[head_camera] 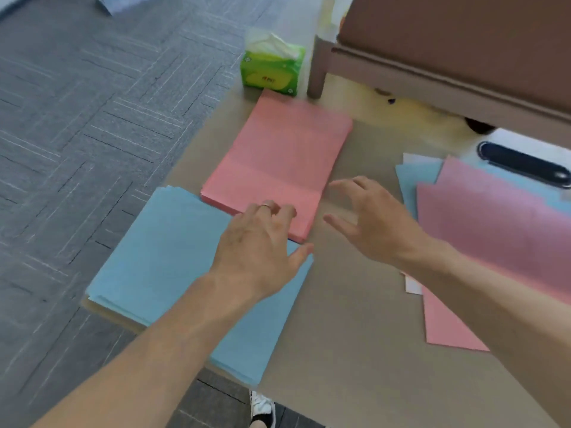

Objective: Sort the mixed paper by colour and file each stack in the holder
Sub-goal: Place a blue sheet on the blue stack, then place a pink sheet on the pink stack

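Sorting step, well along; filing not yet begun. Landmark: the squared stack of pink paper sheets (284, 156), lying flat on the tan matte tabletop (355, 335). The left hand (259, 251), wearing a thin ring (266, 206), is resting on the pink stack's near corner. Its fingers are bending tips-down onto the top sheet, and its thumb is splaying out over the stack of light blue paper sheets (160, 257) lying just nearer than and left of the pink stack. No sheet is showing pinched, so I am reading this hand as pressing, not grasping. The right hand (370, 220) is hovering just right of the pink stack's near edge, fingers spread and relaxed, holding nothing. Well right of the pink stack, a loose fan of unsorted pink, blue and white sheets (494, 230) is lying partly under the right forearm. Next move, as I am judging it: reaching to that fan, peeling off a single sheet and laying it on its matching stack, watching for thin sheets clinging together. Farther right of the pink stack, a white box-like object with a long dark oval slot (506, 139) is sitting; whether it is the holder I cannot tell. Writing: the green plastic-wrapped tissue pack (272, 69), just beyond the pink stack's far corner, is carrying a small red mark on a yellow panel, too blurred for reading. Nothing else lettered is showing.
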Available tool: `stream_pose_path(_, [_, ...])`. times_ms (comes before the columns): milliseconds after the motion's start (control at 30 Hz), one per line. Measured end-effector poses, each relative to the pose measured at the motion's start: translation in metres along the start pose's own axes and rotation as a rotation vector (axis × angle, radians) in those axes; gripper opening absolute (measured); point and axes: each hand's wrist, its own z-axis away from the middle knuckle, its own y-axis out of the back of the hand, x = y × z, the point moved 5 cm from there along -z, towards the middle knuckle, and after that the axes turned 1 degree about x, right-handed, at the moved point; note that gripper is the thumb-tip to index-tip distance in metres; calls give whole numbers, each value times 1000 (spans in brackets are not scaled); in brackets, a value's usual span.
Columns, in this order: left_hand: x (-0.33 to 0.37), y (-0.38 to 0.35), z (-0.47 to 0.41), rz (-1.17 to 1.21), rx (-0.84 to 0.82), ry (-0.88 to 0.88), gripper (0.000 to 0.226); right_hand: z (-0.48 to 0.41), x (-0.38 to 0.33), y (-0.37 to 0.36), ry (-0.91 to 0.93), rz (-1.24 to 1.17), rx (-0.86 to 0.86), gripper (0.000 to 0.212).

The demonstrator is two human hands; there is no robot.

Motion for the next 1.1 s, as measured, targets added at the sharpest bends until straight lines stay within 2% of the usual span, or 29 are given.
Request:
stream_pose_path(100, [72, -17, -32, -50, -25, -154, 76, 39, 73, 24, -163, 67, 4, 66])
stream_pose_path(200, [143, -47, -50, -118, -62, -284, 82, 88, 145, 44, -307, 112, 20, 71])
stream_pose_path(333, [220, -94, -62, -83, -184, -328, 88, 152, 223, 58, -457, 82, 36, 74])
stream_pose_path(433, [253, -115, -71, 54, -205, -228, 87, 191, 268, 58, -563, 17, 33, 79])
stream_pose_path(533, [260, -122, -87, 204, -169, -30, 79, 210, 294, 55, -634, -78, 28, 82])
stream_pose_path(767, [265, -120, -103, 607, -73, 385, 60, 213, 314, 46, -619, -97, 78, 83])
stream_pose_path(900, [265, -125, -109, 871, -28, 507, 36, 213, 321, 44, -654, -123, 104, 91])
stream_pose_path(1100, [265, -127, -114, 929, -118, 606, 30, 205, 327, 48, -745, -188, 169, 87])
